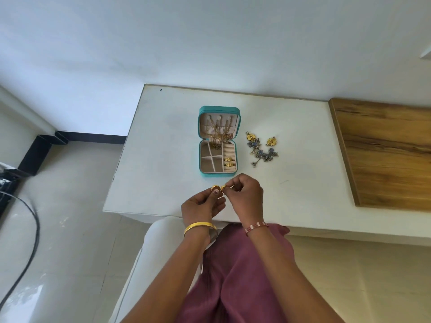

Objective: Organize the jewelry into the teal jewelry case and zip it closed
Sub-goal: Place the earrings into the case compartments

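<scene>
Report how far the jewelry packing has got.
Done: chains hang in the open teal case lid and two gold rings sit in its ring rolls. In hand: left hand and right hand each pinch a small gold piece. Left: earring pile on the table, then zipping.

Both my forearms reach forward from the bottom of the view and draw together, so my hands sit almost touching in front of me. My left hand (pixel 202 204) is turned palm up and a little inward, fingers curled, thumb raised with its nail showing, pinching a small gold ring (pixel 214 188) at the fingertips. My right hand (pixel 247 197) is knuckles up, fingers bent down, thumb and forefinger nipping a second gold ring (pixel 223 188) just beside the first. A gold bangle (pixel 199 227) circles my left wrist, a red-and-white bracelet (pixel 256 227) my right.
</scene>
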{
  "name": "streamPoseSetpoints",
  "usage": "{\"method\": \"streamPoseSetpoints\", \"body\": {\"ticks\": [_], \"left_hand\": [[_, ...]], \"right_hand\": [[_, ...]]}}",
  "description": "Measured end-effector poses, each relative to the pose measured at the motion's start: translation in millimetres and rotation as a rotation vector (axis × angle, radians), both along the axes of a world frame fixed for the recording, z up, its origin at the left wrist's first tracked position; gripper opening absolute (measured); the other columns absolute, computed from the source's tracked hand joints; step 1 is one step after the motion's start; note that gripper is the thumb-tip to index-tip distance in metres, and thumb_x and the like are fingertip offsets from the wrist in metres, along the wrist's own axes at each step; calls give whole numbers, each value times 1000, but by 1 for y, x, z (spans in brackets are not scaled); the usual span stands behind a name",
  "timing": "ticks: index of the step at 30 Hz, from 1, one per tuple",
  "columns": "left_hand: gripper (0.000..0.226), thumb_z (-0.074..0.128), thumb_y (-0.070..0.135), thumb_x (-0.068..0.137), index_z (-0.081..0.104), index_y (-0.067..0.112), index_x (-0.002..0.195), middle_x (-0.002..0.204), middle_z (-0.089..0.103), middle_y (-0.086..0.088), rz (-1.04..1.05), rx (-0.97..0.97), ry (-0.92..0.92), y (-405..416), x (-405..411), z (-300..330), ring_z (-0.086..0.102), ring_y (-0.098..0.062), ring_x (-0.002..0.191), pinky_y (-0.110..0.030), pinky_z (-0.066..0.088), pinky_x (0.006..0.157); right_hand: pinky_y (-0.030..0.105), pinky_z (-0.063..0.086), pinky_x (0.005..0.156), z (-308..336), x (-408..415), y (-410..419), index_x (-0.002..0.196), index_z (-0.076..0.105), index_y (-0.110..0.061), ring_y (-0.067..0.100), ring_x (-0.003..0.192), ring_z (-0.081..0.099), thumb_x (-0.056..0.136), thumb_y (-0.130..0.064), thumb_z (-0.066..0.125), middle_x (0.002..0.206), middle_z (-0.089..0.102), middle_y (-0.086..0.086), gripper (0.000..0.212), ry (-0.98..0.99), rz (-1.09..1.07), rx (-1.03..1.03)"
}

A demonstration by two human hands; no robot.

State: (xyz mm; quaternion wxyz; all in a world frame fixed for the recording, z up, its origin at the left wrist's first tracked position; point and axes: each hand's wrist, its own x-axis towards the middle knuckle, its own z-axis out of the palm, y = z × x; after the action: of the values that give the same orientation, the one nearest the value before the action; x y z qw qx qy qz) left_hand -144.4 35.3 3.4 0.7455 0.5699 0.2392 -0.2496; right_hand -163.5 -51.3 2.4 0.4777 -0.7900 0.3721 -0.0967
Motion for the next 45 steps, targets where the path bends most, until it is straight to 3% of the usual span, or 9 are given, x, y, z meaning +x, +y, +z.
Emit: {"method": "streamPoseSetpoints", "body": {"ticks": [6,11,16,23,28,32,38,43,45], "left_hand": [[17,65,-8,75,66,-5,91,73,68,-12,31,-8,-5,5,1,0,69,-18,59,-26,59,61],[19,64,-9,75,65,-6,94,76,68,-11,5,13,-54,9,6,-1,68,-13,55,-21,57,58],[21,64,-8,76,66,-5,96,77,68,-9,-65,80,-127,12,9,-5,67,-9,53,-19,57,59],[20,65,-7,76,68,0,95,58,69,7,-134,116,-217,11,15,-7,65,-8,54,-17,55,57],[23,65,-5,76,66,-2,98,79,67,-6,-168,152,-261,6,19,-7,65,-5,53,-16,55,58],[22,65,-6,76,66,-4,99,84,66,-10,-162,150,-264,4,19,-7,65,-4,51,-15,55,57],[21,64,-6,77,65,-5,98,51,67,7,-90,97,-191,5,25,-11,65,-7,50,-17,56,56],[24,62,-3,80,63,-7,103,66,66,-5,-62,77,-150,0,36,-14,65,-6,51,-18,56,57],[23,62,-5,79,63,-6,102,65,66,-4,-52,66,-152,-3,43,-13,65,-6,51,-18,56,57]], "right_hand": [[4,41,52,6,-4,8,75,64,-7,3,54,51,76,-2,67,59,54,-6,6,4,35,-37],[34,57,66,10,-7,6,78,66,-10,15,60,59,77,-10,69,67,63,1,4,22,82,35],[32,55,68,16,-5,-3,73,65,-11,24,64,65,76,-9,71,70,65,3,7,53,132,60],[25,58,63,23,-1,-10,97,69,-2,13,53,63,79,-4,68,66,65,4,18,69,236,191],[21,56,61,26,3,-18,93,70,1,13,56,63,79,-2,67,74,67,10,15,113,296,131],[30,56,68,28,4,-24,90,70,0,19,60,62,76,1,69,72,66,9,13,142,338,157],[18,57,58,30,7,-37,91,67,7,17,58,61,74,8,68,79,66,15,17,53,240,291],[32,57,70,15,36,-56,88,68,0,19,64,61,76,7,65,86,70,18,14,-18,123,45],[26,53,70,8,48,-59,89,70,-2,15,69,60,77,2,67,87,71,15,12,-29,140,-124]]}}
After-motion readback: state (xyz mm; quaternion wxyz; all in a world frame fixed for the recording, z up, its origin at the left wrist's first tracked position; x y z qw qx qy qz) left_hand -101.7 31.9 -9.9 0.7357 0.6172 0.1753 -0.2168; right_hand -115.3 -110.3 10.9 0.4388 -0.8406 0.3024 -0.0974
